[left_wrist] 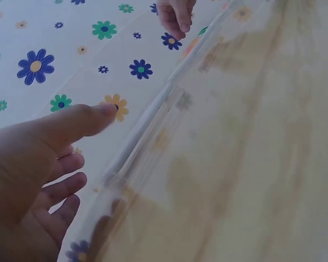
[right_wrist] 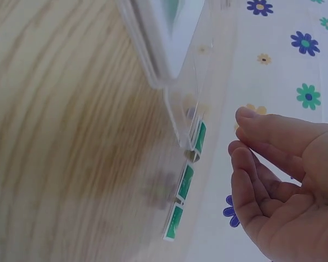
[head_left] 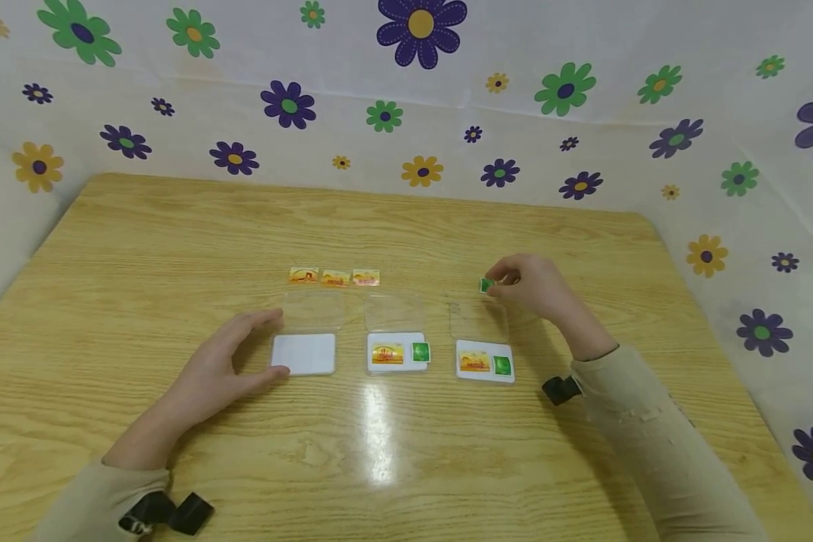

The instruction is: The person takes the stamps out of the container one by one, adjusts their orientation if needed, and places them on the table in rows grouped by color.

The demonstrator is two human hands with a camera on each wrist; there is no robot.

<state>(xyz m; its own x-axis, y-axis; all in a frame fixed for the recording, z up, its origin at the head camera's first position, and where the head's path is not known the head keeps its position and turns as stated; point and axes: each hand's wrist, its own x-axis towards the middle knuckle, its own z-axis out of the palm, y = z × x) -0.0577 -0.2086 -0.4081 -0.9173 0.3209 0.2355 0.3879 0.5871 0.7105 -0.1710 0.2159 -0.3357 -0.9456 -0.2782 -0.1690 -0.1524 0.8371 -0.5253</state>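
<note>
My left hand (head_left: 213, 369) rests around the left side of an opened clear plastic case (head_left: 303, 354) with a plain white insert. Its thumb is near the front corner and its fingers near the lid. In the left wrist view its fingers are relaxed and hold nothing. Over at the right, my right hand (head_left: 531, 286) reaches beside a small green stamp-like card (head_left: 485, 285), thumb and forefinger slightly apart. The right wrist view shows nothing between them, with several green cards (right_wrist: 185, 181) lying in a row on the table.
The middle case (head_left: 396, 369) and right case (head_left: 484, 373) lie with lids open, each bearing an orange card and a green card. Three orange cards (head_left: 336, 279) lie in a row behind the left lid. Flowered cloth (head_left: 352, 68) borders the wooden table (head_left: 298, 452).
</note>
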